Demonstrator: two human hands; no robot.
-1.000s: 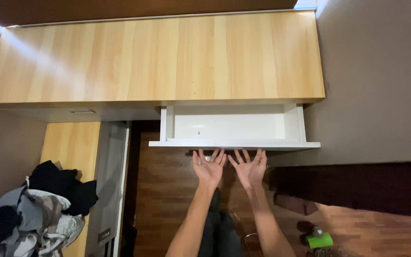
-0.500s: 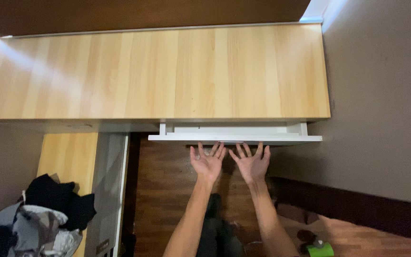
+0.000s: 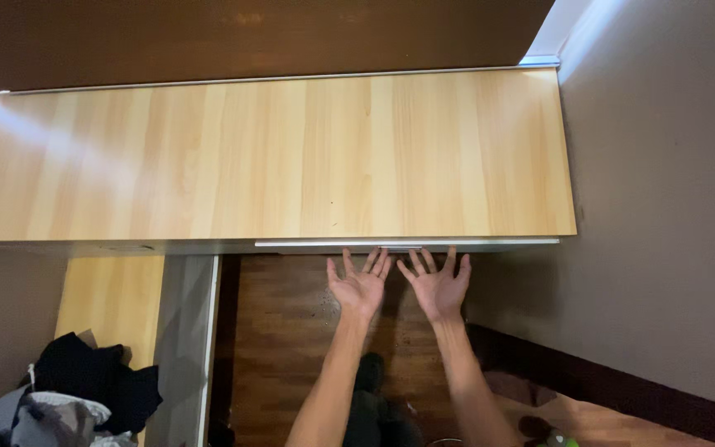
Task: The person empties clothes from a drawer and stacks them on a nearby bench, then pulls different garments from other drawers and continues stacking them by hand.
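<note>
A: What is the desk made of?

B: The desktop (image 3: 275,153) is a long flat rectangle of pale wood-grain laminate, smooth, with a soft glare at its left end. Under its front edge sits the white drawer front (image 3: 407,243), a thin straight strip, pushed in flush beneath the top.

A: And the person's hands?

B: Both are spread flat with fingers apart, gripping nothing. The left hand (image 3: 359,285) and the right hand (image 3: 438,284) sit side by side, fingertips reaching the lower edge of the drawer front near its middle. Whether the fingertips press on it or merely meet its line cannot be told.

A: What surrounds them?

B: Below the hands lies the dark wooden plank floor (image 3: 291,331), glossy, in the knee space under the desk. To the left stands a lower cabinet (image 3: 109,302) with the same pale wood top and a grey-white side panel. A heap of clothes (image 3: 76,397), black and grey, soft and crumpled, rests on it at the lower left corner.

A: Any room at the edges?

B: The desk's right end meets a plain grey-brown wall (image 3: 664,207); a dark skirting runs along the wall's foot.
</note>
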